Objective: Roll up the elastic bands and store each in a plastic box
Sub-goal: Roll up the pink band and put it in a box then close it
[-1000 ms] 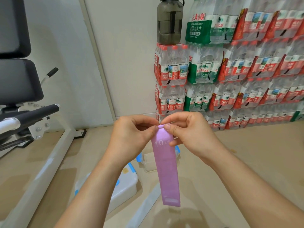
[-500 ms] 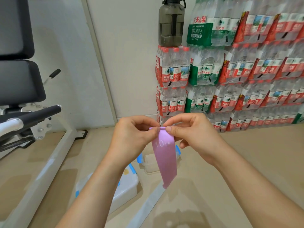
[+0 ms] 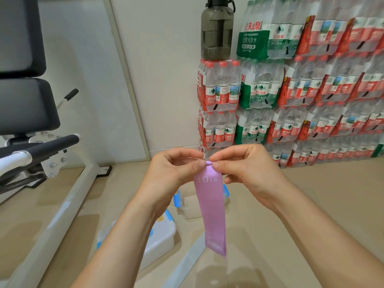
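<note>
A purple elastic band (image 3: 212, 206) marked "10 LB" hangs down in front of me. Its top edge is curled into a small roll. My left hand (image 3: 174, 167) and my right hand (image 3: 245, 165) both pinch that roll between thumb and fingers, held in the air above the floor. Below and behind the band sits an open clear plastic box (image 3: 191, 206) with blue clips. A second plastic box (image 3: 160, 235) with a white lid and blue clips lies on the floor under my left forearm. A pale band (image 3: 187, 260) lies flat on the floor.
A weight bench (image 3: 31, 121) with black pads and a white frame fills the left side. Stacked packs of bottled water (image 3: 291, 96) line the right wall, with a dark water jug (image 3: 217, 28) on top. Beige floor stretches to the right.
The hanging tail of the purple band swung up and shortened half a second ago, then dropped back down. Both hands stay pinched on the top edge, which is now curled tighter.
</note>
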Demonstrator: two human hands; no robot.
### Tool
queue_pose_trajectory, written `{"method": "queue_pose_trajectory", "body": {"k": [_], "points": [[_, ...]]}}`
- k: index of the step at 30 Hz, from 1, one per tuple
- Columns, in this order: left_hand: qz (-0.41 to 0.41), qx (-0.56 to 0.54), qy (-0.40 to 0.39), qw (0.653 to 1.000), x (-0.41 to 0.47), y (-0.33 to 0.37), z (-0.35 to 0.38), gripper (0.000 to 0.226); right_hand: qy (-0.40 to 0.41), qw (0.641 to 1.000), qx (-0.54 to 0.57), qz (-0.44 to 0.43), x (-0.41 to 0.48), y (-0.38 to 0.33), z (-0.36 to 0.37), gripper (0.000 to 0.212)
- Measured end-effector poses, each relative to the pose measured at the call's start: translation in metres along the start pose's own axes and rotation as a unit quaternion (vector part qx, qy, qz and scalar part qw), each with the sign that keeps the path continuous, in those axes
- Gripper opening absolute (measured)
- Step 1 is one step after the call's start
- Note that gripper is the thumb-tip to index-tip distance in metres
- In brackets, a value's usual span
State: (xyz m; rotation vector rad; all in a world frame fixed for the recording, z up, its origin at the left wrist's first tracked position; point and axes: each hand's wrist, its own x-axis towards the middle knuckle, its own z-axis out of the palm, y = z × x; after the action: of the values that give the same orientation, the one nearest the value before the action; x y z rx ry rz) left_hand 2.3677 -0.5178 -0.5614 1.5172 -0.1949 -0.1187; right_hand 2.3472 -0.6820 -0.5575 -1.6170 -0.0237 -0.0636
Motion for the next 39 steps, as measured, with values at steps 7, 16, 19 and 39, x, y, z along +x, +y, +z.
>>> {"method": "queue_pose_trajectory", "body": {"k": [7, 16, 19, 39], "points": [[0.006, 0.049, -0.001, 0.999, -0.0042, 0.0009, 0.0042, 0.006, 0.007, 0.998, -0.048, -0.026, 0.0001, 0.0022, 0.0021, 0.013], [0.018, 0.036, 0.047, 0.998, -0.0017, -0.0008, 0.0053, 0.012, -0.020, 0.996, 0.078, 0.031, 0.0007, 0.0054, 0.0045, 0.016], [0.024, 0.039, 0.061, 0.997, -0.0015, -0.0015, 0.0058, 0.012, -0.015, 0.996, 0.081, 0.031, 0.0016, 0.0067, 0.0052, 0.015], [0.027, 0.023, 0.038, 0.999, -0.0043, 0.0014, 0.0037, 0.013, -0.026, 0.999, 0.046, 0.011, -0.0005, 0.0097, 0.0095, 0.016]]}}
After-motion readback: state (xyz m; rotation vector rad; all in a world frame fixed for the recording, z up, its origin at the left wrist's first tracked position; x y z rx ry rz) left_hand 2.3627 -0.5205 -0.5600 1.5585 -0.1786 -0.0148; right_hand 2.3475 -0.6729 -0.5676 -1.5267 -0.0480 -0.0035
